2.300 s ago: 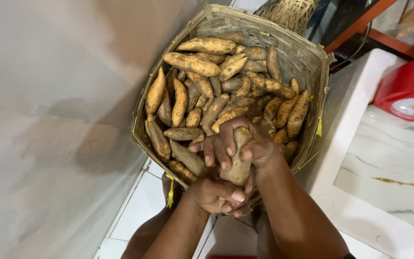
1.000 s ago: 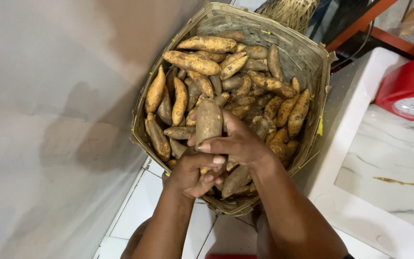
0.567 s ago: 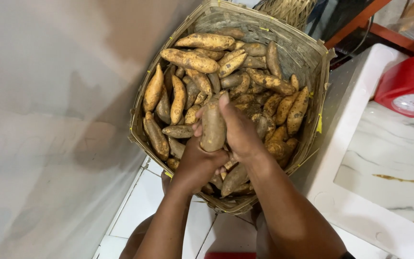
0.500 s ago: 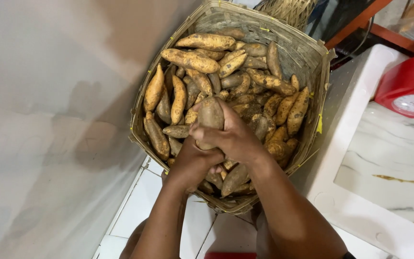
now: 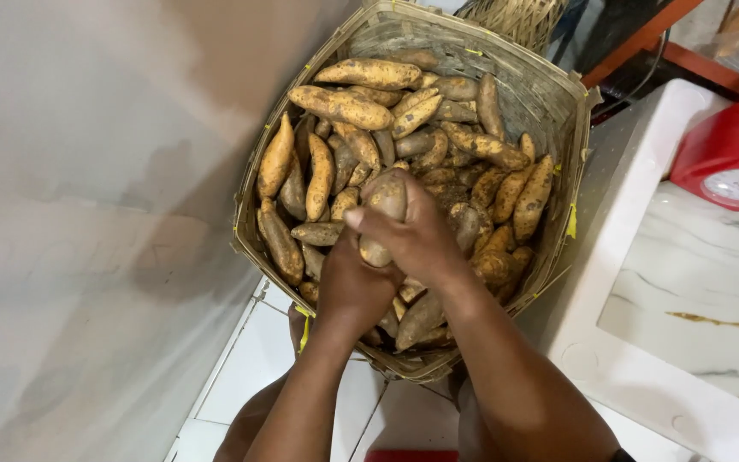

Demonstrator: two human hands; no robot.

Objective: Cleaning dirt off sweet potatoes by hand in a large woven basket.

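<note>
A: What sits at the far left?

B: A pale wall (image 5: 87,214) fills that side; white floor tiles (image 5: 250,359) show near its foot; then comes the woven basket (image 5: 549,103), heaped with sweet potatoes (image 5: 344,107) still coated in dirt.

A: And the hands?

B: Both are over the near middle of the basket; the left hand (image 5: 354,287) is closed round the lower end of one sweet potato (image 5: 384,205), held upright above the pile; the right hand (image 5: 421,239) is curled over its right side, fingers wrapped tight, thumb across the front; neither hand has anything else in it.

A: How far along does the work look?

B: Early, I would judge; the basket is close to full and every potato in it looks as soiled as the one being gripped; I see no separate heap of finished ones anywhere, so nearly all of it seems left to do.

A: And to the right?

B: A white marbled counter (image 5: 694,291) runs along that side; a red kitchen scale (image 5: 733,154) stands at its far end; an orange metal frame (image 5: 643,38) shows beyond the basket.
</note>
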